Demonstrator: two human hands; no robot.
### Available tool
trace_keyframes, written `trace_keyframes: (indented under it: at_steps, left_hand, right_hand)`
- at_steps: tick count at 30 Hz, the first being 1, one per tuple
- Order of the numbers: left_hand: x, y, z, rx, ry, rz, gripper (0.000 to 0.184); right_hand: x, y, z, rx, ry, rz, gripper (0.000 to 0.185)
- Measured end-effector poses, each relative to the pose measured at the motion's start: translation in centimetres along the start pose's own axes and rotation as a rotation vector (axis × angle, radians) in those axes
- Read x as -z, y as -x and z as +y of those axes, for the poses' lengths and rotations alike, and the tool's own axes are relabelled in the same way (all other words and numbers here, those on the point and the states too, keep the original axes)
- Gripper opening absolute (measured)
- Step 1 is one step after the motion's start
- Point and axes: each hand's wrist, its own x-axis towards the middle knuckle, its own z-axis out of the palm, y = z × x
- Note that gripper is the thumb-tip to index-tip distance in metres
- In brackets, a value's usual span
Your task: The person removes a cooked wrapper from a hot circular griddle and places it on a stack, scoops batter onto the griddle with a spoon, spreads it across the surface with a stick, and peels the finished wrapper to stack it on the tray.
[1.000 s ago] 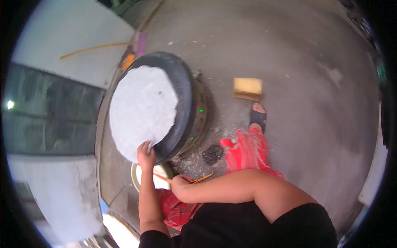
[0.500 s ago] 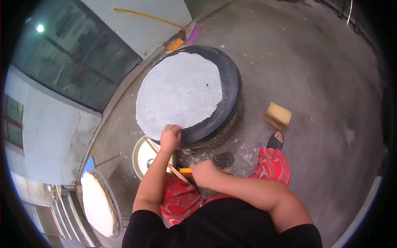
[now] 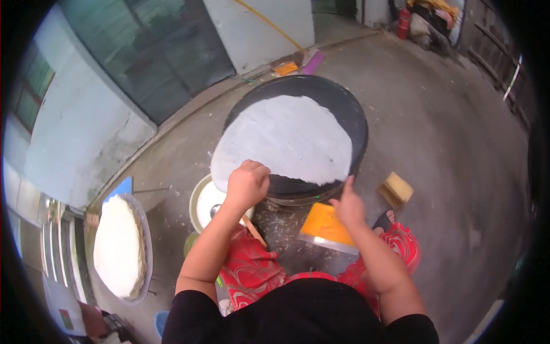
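A large thin pale crepe (image 3: 286,137) lies on a round black griddle (image 3: 349,109), shifted toward its left and near side and overhanging there. My left hand (image 3: 249,183) is closed in a pinch on the crepe's near edge. At the near right edge, my right hand (image 3: 349,207) reaches up with a finger touching the crepe's rim. An orange scraper (image 3: 325,225) with a clear lower edge hangs from this same hand, its grip partly hidden. Below my left forearm, a bowl of white batter (image 3: 205,209) holds a ladle and a wooden stick (image 3: 254,230).
A tall stack of pale crepes (image 3: 117,249) sits on a round stand at the left. A yellowish block (image 3: 395,190) rests on the floor at the right, near my foot. A broom (image 3: 312,62) leans by the wall, and a red cylinder (image 3: 403,24) stands farther back.
The crepe has slid rightward and nearer on the griddle, baring its far edge. My right hand has risen from my lap to the crepe's rim, turning the scraper flat. The view has shifted.
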Motion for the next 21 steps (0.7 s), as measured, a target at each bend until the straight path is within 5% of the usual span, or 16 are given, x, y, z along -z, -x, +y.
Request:
trace_keyframes:
  at_steps: [2, 6, 7, 8, 10, 13, 17, 21]
  left_hand:
    - [2.5, 1.0, 0.3, -0.041, 0.007, 0.038, 0.008]
    - [6.9, 2.7, -0.4, -0.012, 0.032, 0.083, 0.009]
    - [8.0, 3.0, -0.9, 0.014, 0.066, 0.088, 0.01]
    - [8.7, 3.3, -1.8, 0.035, 0.062, 0.108, 0.01]
    - [10.2, 3.9, -4.3, 0.111, 0.095, 0.164, 0.012]
    - [13.2, 4.5, -9.7, 0.569, 0.36, 0.081, 0.015]
    - [18.3, 7.8, -20.8, 0.509, 0.547, 0.519, 0.015]
    - [30.0, 15.0, -23.0, 0.412, 0.626, 0.912, 0.017]
  right_hand:
    - [-0.8, -1.2, 2.2, 0.079, -0.113, 0.19, 0.097]
    - [-0.3, -1.8, 2.7, 0.305, -0.104, 0.305, 0.086]
    - [0.5, -1.1, 1.5, 0.368, -0.159, 0.348, 0.059]
    - [0.5, -1.3, 1.3, 0.394, -0.148, 0.341, 0.059]
    - [0.9, -1.8, 0.7, 0.653, -0.259, 0.254, 0.03]
    - [2.6, -1.7, -5.0, 0.628, -0.435, 0.174, 0.014]
    - [6.7, 1.1, -18.0, 0.74, -0.307, 0.184, 0.014]
    - [5.2, 3.2, -29.7, 1.104, -0.481, 0.222, 0.021]
